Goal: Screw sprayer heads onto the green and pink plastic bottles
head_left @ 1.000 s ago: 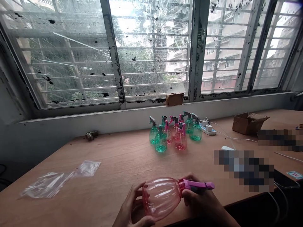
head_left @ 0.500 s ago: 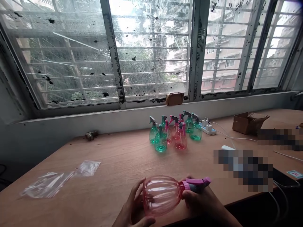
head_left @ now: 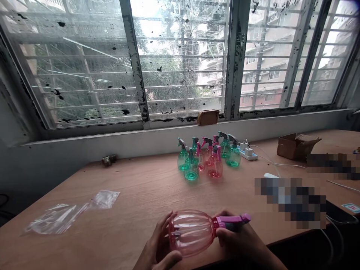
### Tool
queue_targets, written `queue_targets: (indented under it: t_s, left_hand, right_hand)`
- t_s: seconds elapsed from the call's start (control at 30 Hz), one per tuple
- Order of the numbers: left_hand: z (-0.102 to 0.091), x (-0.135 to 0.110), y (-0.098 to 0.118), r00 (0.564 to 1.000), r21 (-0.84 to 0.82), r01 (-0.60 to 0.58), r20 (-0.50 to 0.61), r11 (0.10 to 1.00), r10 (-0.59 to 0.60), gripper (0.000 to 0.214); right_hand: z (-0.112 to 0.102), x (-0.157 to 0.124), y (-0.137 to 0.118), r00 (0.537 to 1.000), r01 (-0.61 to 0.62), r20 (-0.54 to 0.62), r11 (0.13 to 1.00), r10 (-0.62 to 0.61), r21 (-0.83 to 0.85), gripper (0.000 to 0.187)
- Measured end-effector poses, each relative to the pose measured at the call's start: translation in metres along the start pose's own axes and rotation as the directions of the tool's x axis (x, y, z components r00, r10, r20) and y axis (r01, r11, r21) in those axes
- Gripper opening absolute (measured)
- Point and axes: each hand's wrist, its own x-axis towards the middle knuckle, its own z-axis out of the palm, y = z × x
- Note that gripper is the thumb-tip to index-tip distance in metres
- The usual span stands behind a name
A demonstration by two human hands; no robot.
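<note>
A clear pink spray bottle [head_left: 192,232] lies sideways between my hands, just above the near part of the table. My left hand [head_left: 159,245] cups its round base, fingers behind and thumb below in front. My right hand [head_left: 236,236] is closed around the neck and the pink-and-grey spray head [head_left: 232,221], which points right. Some right fingers are hidden behind the spray head. Farther back stand several upright spray bottles, among them a green one [head_left: 191,168] and a pink one [head_left: 214,167].
Clear plastic bags [head_left: 59,219] lie on the wooden table [head_left: 135,187] at left. A power strip [head_left: 249,154] with cords and an open cardboard box [head_left: 295,147] are at right rear. A brown block [head_left: 208,117] sits on the windowsill. Blurred items lie at right.
The spray bottle has turned slightly about its long axis, so its pink trigger shows more toward me. Both hands keep their hold; the other bottles have not moved.
</note>
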Motion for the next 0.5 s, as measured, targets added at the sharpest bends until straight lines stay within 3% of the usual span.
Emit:
queue_targets:
  t_s: [0.13, 0.23, 0.37, 0.5]
  left_hand:
    - [-0.0006, 0.0011, 0.0027, 0.993, 0.19, -0.1, -0.037, 0.977, 0.109, 0.073]
    - [-0.0002, 0.0018, 0.0023, 0.994, 0.318, -0.101, -0.013, 0.943, 0.111, 0.075]
    - [0.0003, 0.0007, -0.0033, 0.989, 0.175, -0.106, -0.082, 0.979, 0.122, 0.084]
    - [-0.0023, -0.0021, -0.0063, 0.998, 0.018, 0.02, -0.058, 1.0, -0.019, 0.063]
  right_hand:
    - [0.0003, 0.0007, 0.0019, 0.999, -0.046, 0.012, 0.998, 0.046, 0.038, 0.033]
    - [0.0014, 0.0008, -0.0002, 0.999, -0.032, -0.004, 0.999, 0.032, 0.007, 0.033]
    - [0.0029, -0.0016, -0.003, 0.999, 0.027, -0.035, 0.996, -0.031, -0.089, 0.034]
    - [0.0023, -0.0055, -0.0021, 0.994, 0.097, -0.043, 0.991, -0.101, -0.09, 0.038]
